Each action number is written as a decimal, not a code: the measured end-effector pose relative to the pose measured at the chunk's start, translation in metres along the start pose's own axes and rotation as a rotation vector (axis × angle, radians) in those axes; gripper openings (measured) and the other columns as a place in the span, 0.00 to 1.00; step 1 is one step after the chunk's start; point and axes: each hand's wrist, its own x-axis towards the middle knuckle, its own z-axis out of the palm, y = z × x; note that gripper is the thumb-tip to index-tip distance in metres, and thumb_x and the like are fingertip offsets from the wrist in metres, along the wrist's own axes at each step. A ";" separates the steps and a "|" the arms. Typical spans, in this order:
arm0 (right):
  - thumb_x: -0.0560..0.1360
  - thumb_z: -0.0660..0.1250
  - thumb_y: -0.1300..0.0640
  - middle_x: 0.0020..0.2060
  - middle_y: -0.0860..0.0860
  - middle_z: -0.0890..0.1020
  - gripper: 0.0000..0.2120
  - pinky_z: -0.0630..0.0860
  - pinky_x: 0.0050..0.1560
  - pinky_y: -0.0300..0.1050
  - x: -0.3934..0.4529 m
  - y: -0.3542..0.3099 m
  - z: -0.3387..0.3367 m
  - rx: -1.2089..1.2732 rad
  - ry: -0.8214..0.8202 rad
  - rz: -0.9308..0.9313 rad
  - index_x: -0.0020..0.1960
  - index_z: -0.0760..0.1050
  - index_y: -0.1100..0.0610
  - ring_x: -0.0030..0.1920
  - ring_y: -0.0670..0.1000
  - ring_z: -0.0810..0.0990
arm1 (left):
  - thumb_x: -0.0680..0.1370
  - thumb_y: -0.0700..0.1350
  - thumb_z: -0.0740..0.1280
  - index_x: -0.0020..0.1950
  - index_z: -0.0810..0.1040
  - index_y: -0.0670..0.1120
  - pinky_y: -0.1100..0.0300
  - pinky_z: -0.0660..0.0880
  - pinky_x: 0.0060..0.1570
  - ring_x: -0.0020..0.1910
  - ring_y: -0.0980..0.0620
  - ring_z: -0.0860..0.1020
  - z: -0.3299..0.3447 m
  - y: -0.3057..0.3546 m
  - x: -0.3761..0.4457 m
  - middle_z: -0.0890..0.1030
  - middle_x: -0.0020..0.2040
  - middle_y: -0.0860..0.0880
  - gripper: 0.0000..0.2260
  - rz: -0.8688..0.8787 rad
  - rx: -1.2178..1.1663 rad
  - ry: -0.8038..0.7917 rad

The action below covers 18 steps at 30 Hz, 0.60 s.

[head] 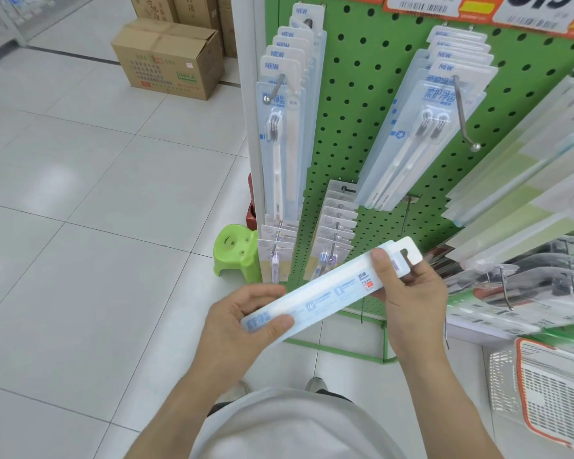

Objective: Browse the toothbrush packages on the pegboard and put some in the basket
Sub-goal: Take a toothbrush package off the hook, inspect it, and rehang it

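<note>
Toothbrush package held level between both hands, back face up, in front of the pegboard.

The toothbrush package lies with its long axis running from lower left to upper right. The left hand grips the printed lower end, thumb on top and fingers curled beneath; the right hand pinches the end with the hang-hole, thumb pressed on the card. The basket sits low at the far right, nearer the right hand and off the package's upper end, so a drop would probably be led by that hand, swinging the long axis rightward and down. More packages hang on the green pegboard beyond, well apart from both hands.
</note>
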 end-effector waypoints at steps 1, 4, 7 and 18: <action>0.75 0.73 0.56 0.41 0.52 0.84 0.12 0.81 0.40 0.40 0.000 0.001 -0.001 0.035 0.025 0.000 0.54 0.80 0.63 0.40 0.47 0.83 | 0.71 0.32 0.75 0.54 0.83 0.44 0.63 0.79 0.36 0.36 0.52 0.83 -0.002 0.001 0.001 0.87 0.46 0.47 0.14 0.002 -0.044 -0.002; 0.72 0.73 0.53 0.43 0.52 0.84 0.15 0.81 0.43 0.40 0.001 0.002 -0.004 0.080 0.011 -0.004 0.54 0.80 0.61 0.43 0.47 0.83 | 0.72 0.30 0.73 0.55 0.83 0.41 0.63 0.80 0.35 0.33 0.50 0.83 -0.004 0.004 0.002 0.87 0.44 0.45 0.13 0.014 -0.103 -0.014; 0.68 0.75 0.60 0.47 0.50 0.86 0.17 0.81 0.49 0.39 -0.004 0.001 -0.004 0.102 -0.083 -0.028 0.56 0.78 0.57 0.49 0.47 0.84 | 0.72 0.31 0.72 0.54 0.84 0.40 0.62 0.81 0.37 0.35 0.48 0.84 -0.004 0.005 0.000 0.87 0.45 0.44 0.12 0.015 -0.158 -0.051; 0.70 0.72 0.54 0.33 0.46 0.82 0.09 0.82 0.32 0.45 -0.014 -0.005 0.003 0.047 -0.101 -0.096 0.47 0.79 0.57 0.35 0.47 0.83 | 0.68 0.36 0.81 0.41 0.77 0.50 0.62 0.73 0.32 0.35 0.45 0.83 -0.013 0.010 0.000 0.85 0.41 0.47 0.16 -0.002 0.230 -0.224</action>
